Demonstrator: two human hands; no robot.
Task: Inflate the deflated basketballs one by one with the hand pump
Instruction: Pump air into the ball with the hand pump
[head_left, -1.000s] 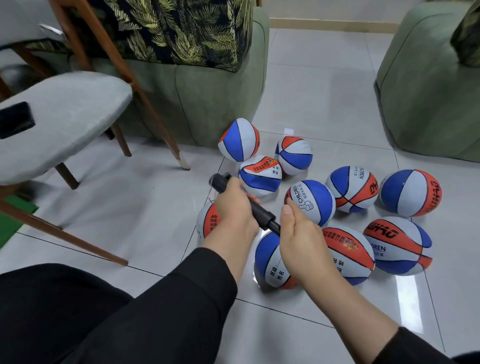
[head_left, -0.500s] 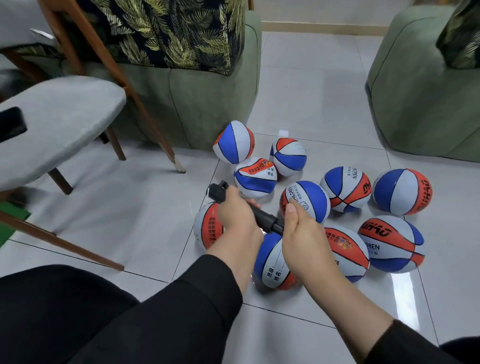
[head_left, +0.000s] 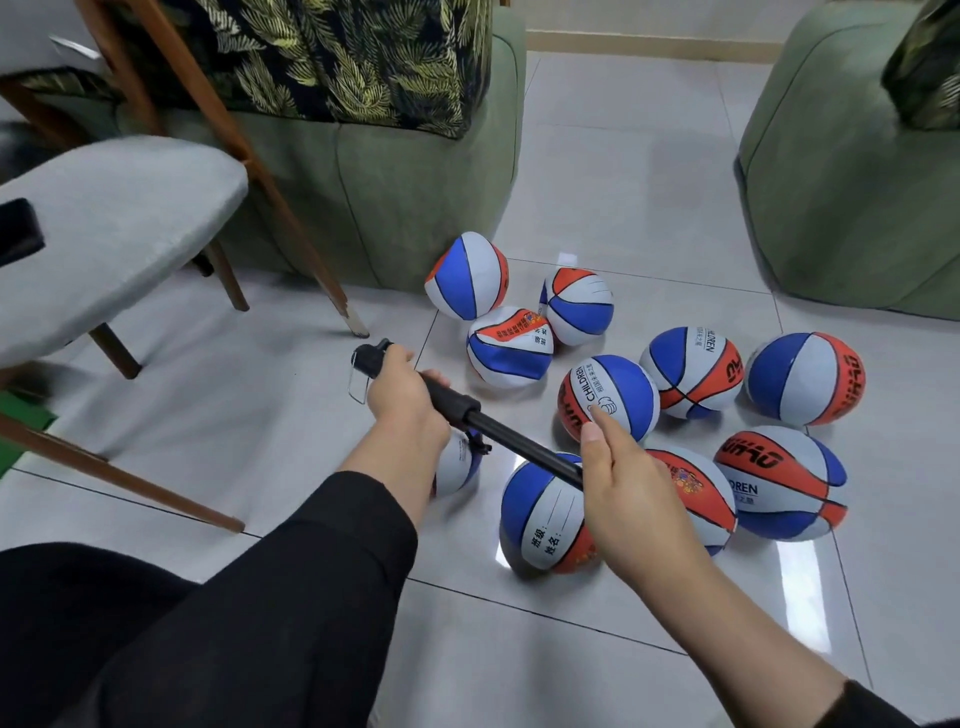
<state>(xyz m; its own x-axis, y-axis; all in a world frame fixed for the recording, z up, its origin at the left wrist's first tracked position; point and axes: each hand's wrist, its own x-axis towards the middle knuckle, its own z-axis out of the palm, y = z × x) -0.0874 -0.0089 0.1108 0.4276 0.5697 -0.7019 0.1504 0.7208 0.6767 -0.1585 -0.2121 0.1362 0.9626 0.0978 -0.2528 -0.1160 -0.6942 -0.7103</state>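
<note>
Gripping the pump, both hands work above the ball cluster on the tiled floor. Head view only.

Left hand: fingers curled round the pump's thicker black body, near the end that carries a wire loop. Right hand: fingers closed round the far end of the thin black rod, thumb lying straight along the top. The rod shows bare between the two hands, so the pump is drawn out; it slants from upper left down to lower right.

Near ball, blue, white and orange, sits directly under the right hand, touching its underside; whether the needle is in the ball cannot be told, the hand covers that spot. A second ball lies mostly hidden beneath the left wrist.

Other balls lie beyond and to the right: several look rounded, while three near the sofa look dented and flattened.

Containers: cannot see any in this view; balls lie loose on the floor. A grey chair stands at left.
</note>
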